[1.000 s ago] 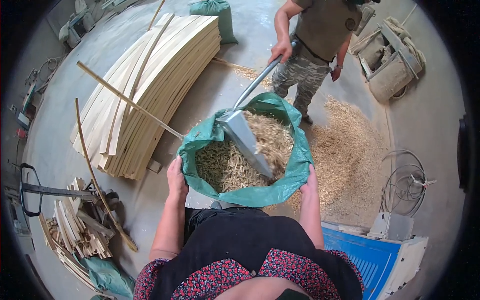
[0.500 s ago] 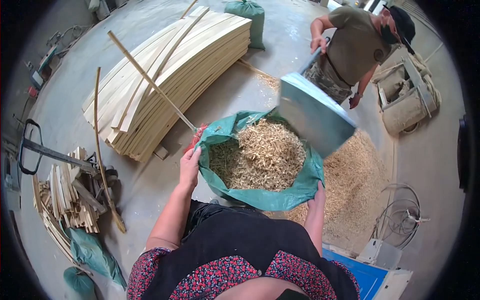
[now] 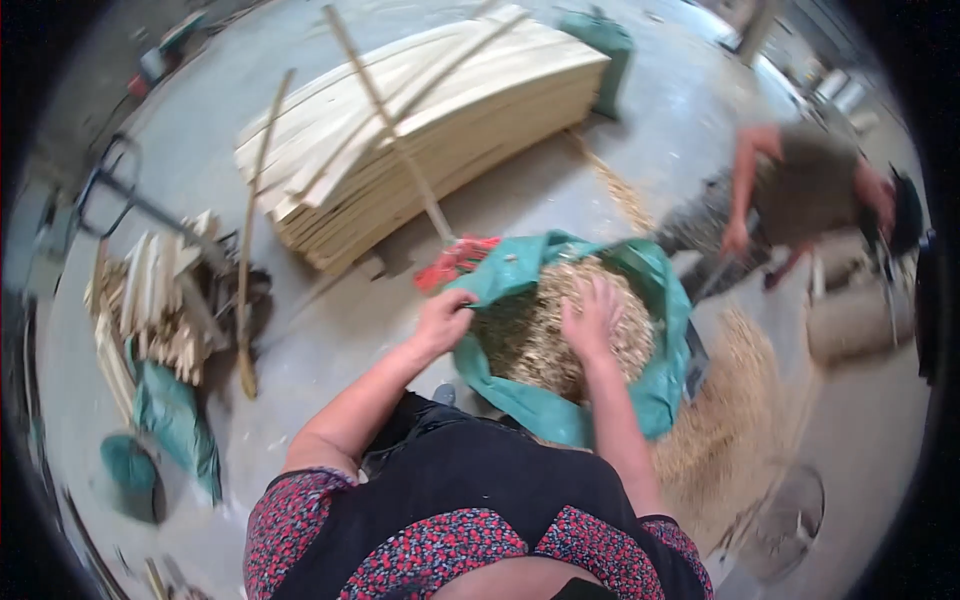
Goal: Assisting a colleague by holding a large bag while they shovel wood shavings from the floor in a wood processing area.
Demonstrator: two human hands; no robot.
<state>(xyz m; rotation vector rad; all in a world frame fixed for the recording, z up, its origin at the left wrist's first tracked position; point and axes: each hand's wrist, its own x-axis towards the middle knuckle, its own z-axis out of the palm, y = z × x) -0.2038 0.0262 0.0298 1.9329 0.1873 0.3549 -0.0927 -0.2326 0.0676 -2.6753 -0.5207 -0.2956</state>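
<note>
Centre attention on the limp green woven-plastic sack [image 3: 545, 415], mouth up just in front of the body, base out of sight; inside, piled well up toward the rim, note the pale curled wood shavings [image 3: 520, 345]; with the left hand [image 3: 445, 320], closed on the folded rim at the sack's left side, draw the fabric outward to stop the wall sagging in; with the right hand [image 3: 594, 312], empty, fingers spread wide over the shavings, work palm-down and evenly, from the middle toward the walls rather than in one spot; cannot tell, through the blur, how firmly pressed; mind the right side of the rim, free of any grip and apt, at a guess, to fold or spill; watch for the flat grey metal blade [image 3: 697, 360], partly hidden just beside the sack's right wall, and spare the knuckles from its edge; leave elbow room for the bent co-worker in an olive-brown shirt [image 3: 815, 185]; avoid trampling the loose tan heap of shavings [image 3: 735, 395] on the floor; avoid also knocking the long pale pole [image 3: 400, 150] with the shaggy red head [image 3: 445, 268], close by the sack's left side, before the thick stack of long pale boards [image 3: 440, 165].
</note>
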